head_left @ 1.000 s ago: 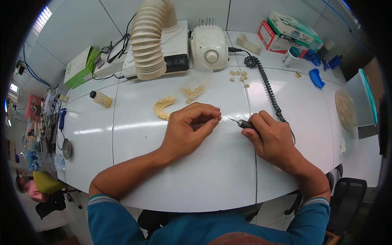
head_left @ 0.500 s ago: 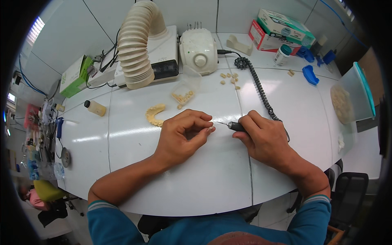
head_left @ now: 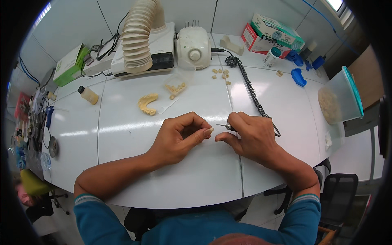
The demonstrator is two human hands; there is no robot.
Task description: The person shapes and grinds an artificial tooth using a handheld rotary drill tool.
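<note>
Between thumb and fingertips, my left hand (head_left: 173, 136) pinches a small pale dental piece (head_left: 211, 129), mostly covered by the fingers. My right hand (head_left: 253, 132) grips a dark rotary handpiece (head_left: 230, 127), its thin bur pointing left toward the piece and apart from it. The right thumb is stretched out below the tool. A coiled black cord (head_left: 253, 92) runs from the white control unit (head_left: 194, 48) to my right hand. Beyond my left hand lies a yellow dental arch model (head_left: 145, 103), beside a clear small box (head_left: 181, 79) of tooth-coloured pieces.
A ribbed extraction hose (head_left: 138, 45) stands at the back. Several loose pieces (head_left: 220, 73) lie in front of the control unit. A small bottle (head_left: 88, 95) is at the left; glove boxes (head_left: 271, 36), a blue tray (head_left: 298, 77) and a lidded clear tub (head_left: 339, 98) are at the right.
The whole view has shifted slightly. My right thumb has come away from the handpiece and reaches toward my left hand. The pale piece shows more at the left fingertips.
</note>
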